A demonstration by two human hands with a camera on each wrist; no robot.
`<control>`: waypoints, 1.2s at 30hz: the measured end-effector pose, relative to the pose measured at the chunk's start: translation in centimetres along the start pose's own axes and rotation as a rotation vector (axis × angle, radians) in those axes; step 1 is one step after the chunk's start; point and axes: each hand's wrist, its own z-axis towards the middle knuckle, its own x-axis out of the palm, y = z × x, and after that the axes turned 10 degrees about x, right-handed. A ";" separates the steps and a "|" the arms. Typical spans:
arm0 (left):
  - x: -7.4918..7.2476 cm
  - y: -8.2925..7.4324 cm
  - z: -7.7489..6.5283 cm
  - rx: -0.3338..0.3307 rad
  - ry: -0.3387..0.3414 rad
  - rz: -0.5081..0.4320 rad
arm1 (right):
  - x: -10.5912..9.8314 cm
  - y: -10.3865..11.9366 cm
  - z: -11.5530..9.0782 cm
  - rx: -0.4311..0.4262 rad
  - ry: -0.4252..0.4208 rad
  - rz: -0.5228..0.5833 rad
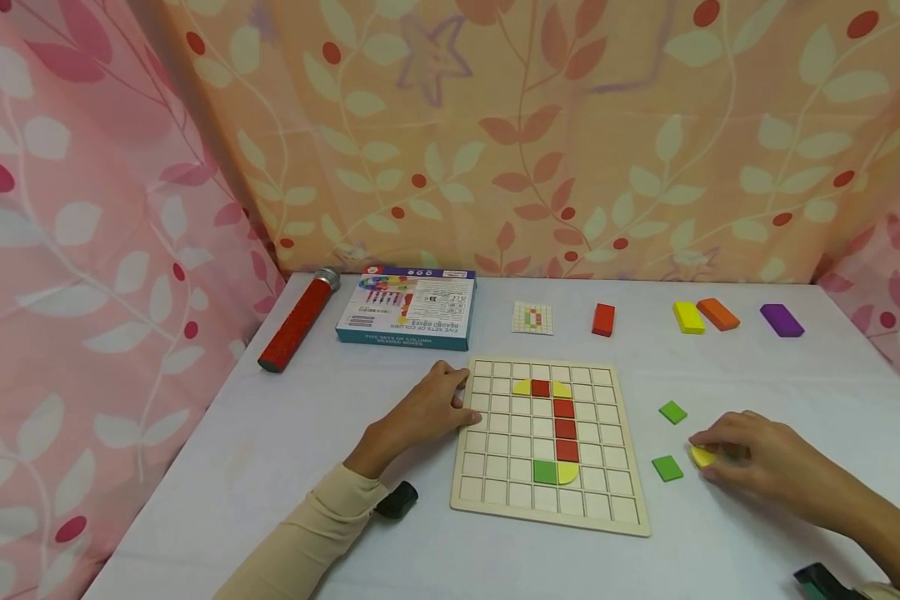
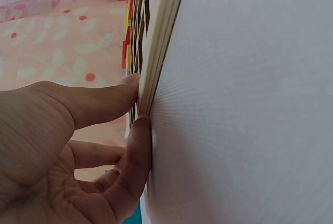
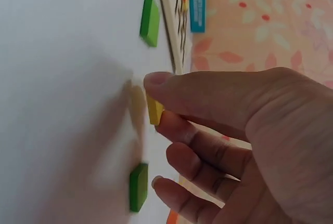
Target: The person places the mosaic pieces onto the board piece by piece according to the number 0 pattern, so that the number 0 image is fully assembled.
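A wooden grid board (image 1: pixel 521 493) lies on the white table. Set in its squares are red squares (image 1: pixel 565 429), yellow rounded pieces (image 1: pixel 567 472) and a green square (image 1: pixel 545 472). My left hand (image 1: pixel 425 406) grips the board's left edge, thumb over the rim and a finger against its side (image 2: pixel 151 78). Right of the board, my right hand (image 1: pixel 765 458) pinches a yellow rounded piece (image 3: pixel 154 110) between thumb and fingertips, just off the tabletop with its shadow beside it. Two loose green tiles (image 1: pixel 673 412) (image 3: pixel 139 187) lie between that hand and the board.
Behind the board is a small pattern card (image 1: pixel 532 318), with a game box (image 1: pixel 408 308) and a red microphone-like tube (image 1: pixel 298 325) to its left. Red (image 1: pixel 603 320), yellow (image 1: pixel 688 317), orange (image 1: pixel 718 314) and purple blocks (image 1: pixel 782 321) line the back right. Patterned curtains (image 1: pixel 532 167) enclose the table.
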 end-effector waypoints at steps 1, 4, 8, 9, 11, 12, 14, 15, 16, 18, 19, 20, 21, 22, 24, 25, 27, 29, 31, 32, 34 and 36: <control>0.0 0.0 0.0 -0.001 -0.001 0.000 | 0.1 0.5 0.1 -0.013 -0.001 0.019; -0.1 0.1 0.0 0.005 -0.004 0.000 | 0.3 2.6 0.4 -0.070 0.003 0.072; 0.0 0.2 0.0 0.023 -0.008 0.000 | 0.7 6.1 1.4 -0.189 0.039 0.120; 0.0 0.3 0.0 0.029 -0.008 0.001 | 0.9 6.9 1.7 -0.222 0.052 0.131; 0.0 0.3 0.0 0.038 -0.008 0.003 | 1.3 8.5 2.3 -0.283 0.084 0.155; 0.0 0.3 0.0 0.041 -0.007 0.004 | 1.6 9.4 2.7 -0.305 0.097 0.161; 0.0 0.3 0.0 0.044 -0.004 0.008 | 2.1 11.0 3.2 -0.335 0.140 0.167; 0.0 0.3 0.1 0.042 -0.003 0.009 | 2.4 11.8 3.5 -0.346 0.158 0.167; 0.0 0.2 0.1 0.038 -0.003 0.009 | 2.8 12.6 3.8 -0.357 0.176 0.163; 0.0 0.2 0.1 0.029 -0.002 0.007 | 3.4 14.0 4.2 -0.382 0.198 0.158; 0.0 0.2 0.1 0.022 -0.001 0.008 | 3.7 14.6 4.3 -0.398 0.203 0.157; 0.0 0.2 0.1 0.020 -0.002 0.008 | 3.9 15.2 4.4 -0.411 0.211 0.162; 0.0 0.1 0.1 0.016 -0.002 0.007 | 4.1 15.7 4.6 -0.420 0.213 0.158; 0.1 0.1 0.1 0.013 -0.002 0.006 | 4.3 16.1 4.7 -0.435 0.214 0.153; 0.0 0.1 0.1 0.012 -0.001 0.011 | 4.8 16.9 4.8 -0.446 0.214 0.134; 0.0 0.1 0.1 0.012 -0.001 0.012 | 4.9 17.2 4.8 -0.452 0.213 0.123; 0.0 0.0 0.1 0.015 -0.002 0.012 | 5.1 17.6 4.8 -0.454 0.214 0.093; 0.0 0.1 0.1 0.016 -0.002 0.014 | 5.2 17.8 4.8 -0.450 0.215 0.079; 0.1 0.1 0.1 0.013 -0.002 0.014 | 5.2 17.9 4.8 -0.449 0.216 0.076; 0.1 0.1 0.1 0.011 -0.002 0.014 | 5.2 17.8 4.8 -0.449 0.215 0.075; 0.1 0.2 0.1 0.006 -0.001 0.013 | 5.2 17.8 4.8 -0.448 0.215 0.075; 0.1 0.2 0.1 0.002 -0.001 0.012 | 5.2 17.9 4.8 -0.450 0.217 0.076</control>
